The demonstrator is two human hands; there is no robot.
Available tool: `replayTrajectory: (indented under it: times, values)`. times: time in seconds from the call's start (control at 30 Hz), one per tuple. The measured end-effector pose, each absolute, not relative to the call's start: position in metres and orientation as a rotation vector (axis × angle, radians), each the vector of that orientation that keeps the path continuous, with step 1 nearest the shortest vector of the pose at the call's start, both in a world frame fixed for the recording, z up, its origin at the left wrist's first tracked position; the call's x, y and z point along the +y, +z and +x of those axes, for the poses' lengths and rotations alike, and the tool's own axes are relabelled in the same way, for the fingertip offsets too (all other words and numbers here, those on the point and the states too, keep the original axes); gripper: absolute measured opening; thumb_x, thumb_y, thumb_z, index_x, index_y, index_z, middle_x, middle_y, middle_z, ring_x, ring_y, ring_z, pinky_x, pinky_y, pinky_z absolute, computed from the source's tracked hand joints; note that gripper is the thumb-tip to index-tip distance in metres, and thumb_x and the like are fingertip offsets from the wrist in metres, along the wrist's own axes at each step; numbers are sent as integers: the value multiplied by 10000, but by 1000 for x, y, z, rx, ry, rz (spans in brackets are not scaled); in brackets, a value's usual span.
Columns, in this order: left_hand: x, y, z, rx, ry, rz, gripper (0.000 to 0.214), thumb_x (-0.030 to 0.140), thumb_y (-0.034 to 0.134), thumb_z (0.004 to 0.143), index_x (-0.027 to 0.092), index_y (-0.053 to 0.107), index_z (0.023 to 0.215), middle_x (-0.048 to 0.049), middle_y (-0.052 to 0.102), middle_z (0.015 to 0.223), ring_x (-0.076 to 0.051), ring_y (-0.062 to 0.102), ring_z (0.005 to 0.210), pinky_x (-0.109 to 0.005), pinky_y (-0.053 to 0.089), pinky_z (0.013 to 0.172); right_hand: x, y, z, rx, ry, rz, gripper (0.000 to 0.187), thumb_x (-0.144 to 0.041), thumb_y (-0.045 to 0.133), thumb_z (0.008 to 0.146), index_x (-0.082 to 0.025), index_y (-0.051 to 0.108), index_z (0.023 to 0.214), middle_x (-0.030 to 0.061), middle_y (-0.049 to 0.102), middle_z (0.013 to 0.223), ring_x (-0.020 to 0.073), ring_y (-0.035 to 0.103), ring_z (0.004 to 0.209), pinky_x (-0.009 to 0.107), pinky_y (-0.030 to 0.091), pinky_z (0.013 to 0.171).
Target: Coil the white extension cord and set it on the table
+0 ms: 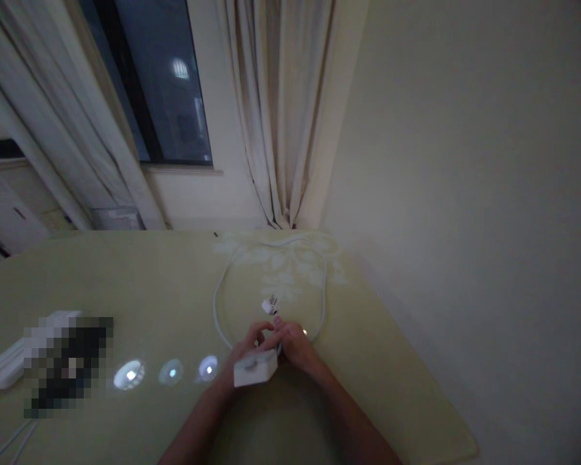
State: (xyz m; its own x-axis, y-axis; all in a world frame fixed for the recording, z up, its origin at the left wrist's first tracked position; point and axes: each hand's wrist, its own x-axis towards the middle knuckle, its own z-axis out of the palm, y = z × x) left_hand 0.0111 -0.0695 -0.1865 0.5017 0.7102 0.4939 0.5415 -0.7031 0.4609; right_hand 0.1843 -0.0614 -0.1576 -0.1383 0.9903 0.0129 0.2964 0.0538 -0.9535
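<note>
A white power cable (215,298) lies in a wide loop on the table, running round to both hands. A white plug (270,306) with metal prongs sticks up just beyond my fingertips. My left hand (255,341) is closed round a white box-shaped block (255,370), whose near end juts toward me; its far part is hidden by the fingers. Pressed against it, my right hand (294,343) is closed on the cable close below the plug. The fingers overlap, so the exact grip is partly hidden.
The pale green table (392,387) has a leaf pattern and bright lamp reflections. At left lie a white long object (10,361) and a dark pixelated item (70,365), with thin white cords (10,445). Curtains (281,116) hang behind; a wall (465,194) stands at right.
</note>
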Motion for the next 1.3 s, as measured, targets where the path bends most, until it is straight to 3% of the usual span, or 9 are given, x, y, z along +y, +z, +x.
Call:
replayTrajectory:
  times: [0.07,0.17,0.3,0.4,0.6,0.77,0.97,1.07,1.3]
  values:
    - [-72,-180,6,967,1028,2704,484,242,563,964,348,568,1436,-66,654,1254,-136,673,795,-241,584,671,-61,-156,188,-1587,1241,-1355,758,-781,288,944,-171,571,591,12,518,517,114,478,480,235,356,491]
    - [-79,-165,4,856,1162,3015,493,243,574,971,322,556,1457,-89,669,1307,-206,671,1044,-332,559,929,-60,-157,191,-1714,1334,-1311,719,-664,265,999,-164,634,639,42,594,556,144,551,509,258,427,527]
    - [-86,-150,11,813,1133,3178,510,239,596,961,299,546,1466,-136,566,1480,-264,517,1371,-430,418,1146,-58,-161,195,-2082,1055,-1092,335,-486,544,913,-208,731,904,71,755,883,225,652,780,348,533,738]
    - [-87,-146,17,831,991,3174,491,224,603,952,284,569,1438,-162,520,1518,-288,466,1421,-468,420,1154,-58,-161,195,-2124,999,-1063,293,-376,548,894,-224,728,1069,72,755,1064,250,667,912,377,543,829]
    - [-86,-145,15,892,951,2975,455,210,607,931,268,621,1382,-153,589,1445,-288,550,1317,-454,488,1093,-60,-159,195,-2081,1062,-1016,310,-365,483,932,-198,741,972,57,754,1030,241,682,937,356,533,853]
    - [-77,-160,8,914,1280,2462,378,259,548,963,260,667,1322,-115,734,1205,-231,698,1102,-360,581,959,-69,-146,197,-2131,904,-910,528,-467,313,1029,-175,728,881,61,719,826,190,652,756,310,491,736]
    - [-79,-141,16,1166,1695,1435,275,424,551,982,197,700,1029,-96,761,1015,-229,749,942,-369,602,876,-76,-143,185,-2028,149,-939,268,-404,570,1010,-171,642,1122,101,713,990,213,634,933,348,477,859]
    - [-78,-127,15,1147,1695,1084,369,530,577,953,173,660,991,-78,748,895,-242,767,837,-358,610,782,-75,-148,184,-1864,-71,-980,136,-289,557,1026,-186,637,988,79,694,900,199,622,878,332,469,822]
    - [-66,-124,7,1070,1705,664,433,570,712,814,154,625,899,-30,716,808,-243,763,682,-310,594,619,-78,-148,185,-1975,-48,-972,278,-363,562,1025,-184,663,837,21,664,675,144,592,621,277,426,638]
